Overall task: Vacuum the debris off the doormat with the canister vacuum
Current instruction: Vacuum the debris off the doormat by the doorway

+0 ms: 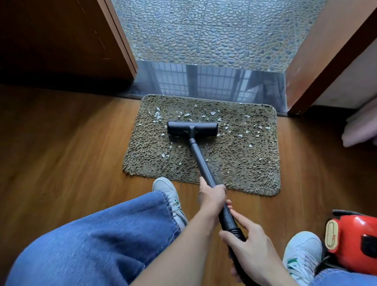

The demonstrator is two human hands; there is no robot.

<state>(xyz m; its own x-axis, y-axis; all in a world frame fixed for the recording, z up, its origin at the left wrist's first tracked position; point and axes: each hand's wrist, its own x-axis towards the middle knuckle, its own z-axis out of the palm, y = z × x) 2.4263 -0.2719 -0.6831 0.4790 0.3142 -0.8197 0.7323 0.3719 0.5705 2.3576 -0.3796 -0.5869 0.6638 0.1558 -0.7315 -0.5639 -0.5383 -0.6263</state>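
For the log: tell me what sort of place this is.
Probably a home doorway to a balcony or patio: a doormat on wood flooring lies at a glossy threshold, with pebble tiles beyond it.

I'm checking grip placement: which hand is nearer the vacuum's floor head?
Left. The left hand grips the wand at the doormat's near edge, below the floor head; the right hand holds the ribbed hose end farther back, toward the person.

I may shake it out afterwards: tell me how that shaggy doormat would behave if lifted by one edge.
The doormat would probably flop and drape: it looks thin, with soft shaggy pile. The white debris sits loose on top, so tilting would likely spill it onto the wooden floor.
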